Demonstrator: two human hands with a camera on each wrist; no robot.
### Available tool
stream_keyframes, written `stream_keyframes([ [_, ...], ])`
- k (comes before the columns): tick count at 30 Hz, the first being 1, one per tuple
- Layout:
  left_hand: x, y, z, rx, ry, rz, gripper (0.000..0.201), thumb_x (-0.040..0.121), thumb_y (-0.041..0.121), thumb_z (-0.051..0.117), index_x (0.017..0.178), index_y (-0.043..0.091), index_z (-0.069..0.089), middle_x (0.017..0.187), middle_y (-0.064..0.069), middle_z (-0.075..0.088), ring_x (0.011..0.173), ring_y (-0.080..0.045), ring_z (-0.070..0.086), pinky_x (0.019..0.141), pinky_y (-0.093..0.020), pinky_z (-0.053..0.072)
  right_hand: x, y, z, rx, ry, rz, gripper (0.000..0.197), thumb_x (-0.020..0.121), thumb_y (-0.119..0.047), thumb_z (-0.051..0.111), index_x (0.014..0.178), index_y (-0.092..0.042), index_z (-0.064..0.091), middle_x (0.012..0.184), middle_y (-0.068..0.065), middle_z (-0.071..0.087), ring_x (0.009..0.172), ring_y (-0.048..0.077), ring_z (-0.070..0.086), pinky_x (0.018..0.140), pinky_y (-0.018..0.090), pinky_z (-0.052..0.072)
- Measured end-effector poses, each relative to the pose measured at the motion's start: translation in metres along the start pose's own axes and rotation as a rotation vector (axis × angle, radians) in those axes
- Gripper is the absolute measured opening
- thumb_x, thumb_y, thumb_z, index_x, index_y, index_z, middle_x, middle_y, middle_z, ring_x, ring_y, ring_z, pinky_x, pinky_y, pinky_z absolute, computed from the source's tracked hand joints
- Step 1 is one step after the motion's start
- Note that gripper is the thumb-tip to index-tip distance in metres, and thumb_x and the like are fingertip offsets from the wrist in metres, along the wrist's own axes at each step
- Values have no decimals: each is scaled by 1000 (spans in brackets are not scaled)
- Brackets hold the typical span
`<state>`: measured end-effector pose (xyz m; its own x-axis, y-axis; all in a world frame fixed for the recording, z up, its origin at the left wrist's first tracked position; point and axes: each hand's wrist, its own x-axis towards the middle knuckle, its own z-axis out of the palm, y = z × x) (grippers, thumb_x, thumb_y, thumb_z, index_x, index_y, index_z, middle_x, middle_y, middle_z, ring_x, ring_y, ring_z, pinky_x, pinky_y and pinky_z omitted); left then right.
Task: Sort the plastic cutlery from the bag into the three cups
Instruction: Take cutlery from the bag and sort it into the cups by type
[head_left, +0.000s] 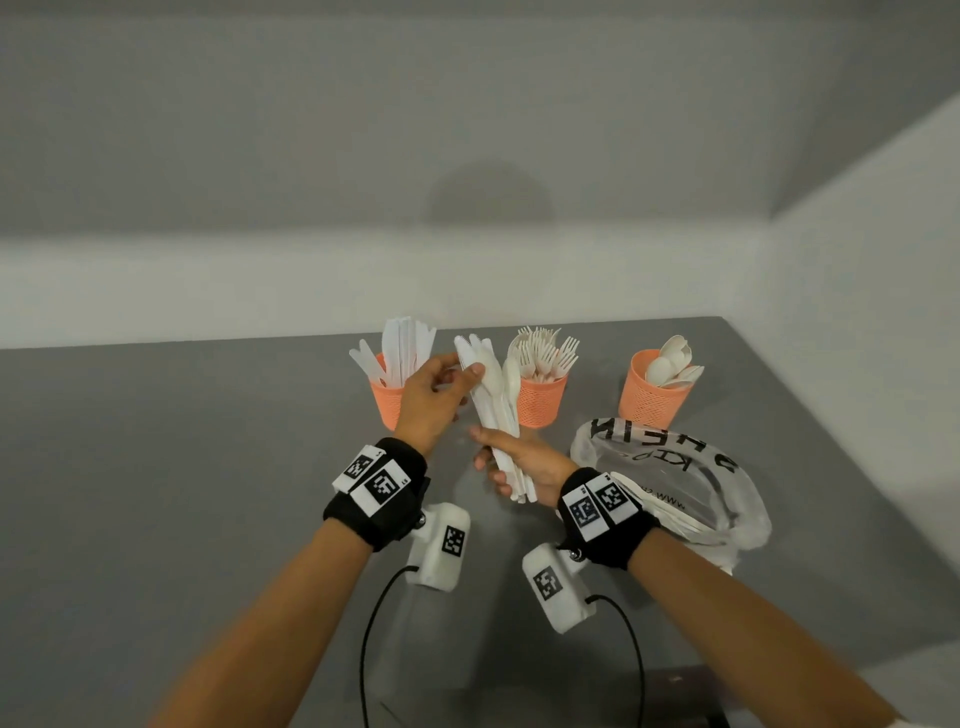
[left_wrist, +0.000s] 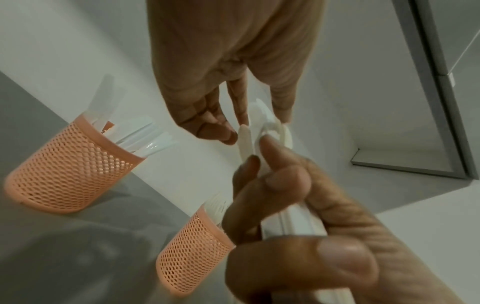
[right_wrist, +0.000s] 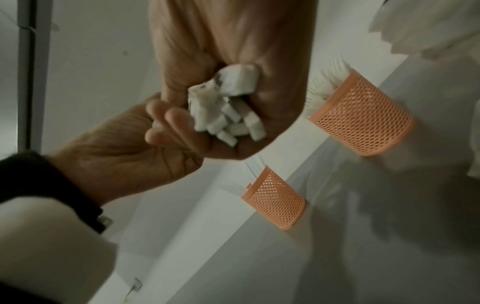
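My right hand (head_left: 506, 465) grips a bundle of white plastic cutlery (head_left: 493, 410) by its handles, upright above the grey table (head_left: 208, 467). In the right wrist view the handle ends (right_wrist: 228, 115) stick out of that fist. My left hand (head_left: 465, 376) pinches one white piece (left_wrist: 245, 142) at the bundle's upper end between thumb and fingers. Three orange mesh cups stand behind: the left cup (head_left: 389, 402) holds knives, the middle cup (head_left: 543, 402) forks, the right cup (head_left: 654, 402) spoons. The clear plastic bag (head_left: 675, 483) lies at the right, with several white pieces inside.
A white wall rises right behind the cups. The table's right edge runs just past the bag. Black cables from the wrist cameras hang below my forearms near the table's front edge.
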<state>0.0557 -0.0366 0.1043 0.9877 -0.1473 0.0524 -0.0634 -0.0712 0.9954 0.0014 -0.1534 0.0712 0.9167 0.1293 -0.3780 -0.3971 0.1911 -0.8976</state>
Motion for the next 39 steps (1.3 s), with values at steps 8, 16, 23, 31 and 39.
stream_keyframes([
  [8,6,-3,-7,-38,33,-52,18,93,12,49,76,9,52,73,-8,56,63,-18,57,50,-16,51,-4,3,0,-6,-22,-37,19,92,-35,52,89,-16,51,50,-5,57,33,5,42,34,15,36],
  [16,-9,-10,3,13,-26,-10,21,94,15,48,107,0,55,85,-10,64,70,-18,62,59,-24,55,-5,7,0,-31,42,-143,24,92,-36,52,100,-15,60,58,3,57,36,8,46,36,16,38],
  [23,-8,-8,7,-30,32,-76,24,100,17,32,107,3,50,88,-13,62,82,-28,62,76,-37,54,-6,10,-3,-45,61,-222,20,92,-38,51,101,-23,61,65,5,68,41,11,55,38,19,44],
  [31,6,1,4,-421,250,-207,19,100,20,24,104,14,41,62,-2,40,40,-10,47,49,-24,46,-8,12,-12,-52,109,-175,19,95,-30,48,90,-15,58,60,2,65,37,9,53,39,18,44],
  [39,20,-20,-20,-146,261,-173,26,91,25,54,74,6,55,32,-8,31,37,-11,38,45,-21,25,-1,15,-19,-76,179,-144,17,94,-30,51,85,-16,58,39,-10,31,30,3,26,32,14,24],
])
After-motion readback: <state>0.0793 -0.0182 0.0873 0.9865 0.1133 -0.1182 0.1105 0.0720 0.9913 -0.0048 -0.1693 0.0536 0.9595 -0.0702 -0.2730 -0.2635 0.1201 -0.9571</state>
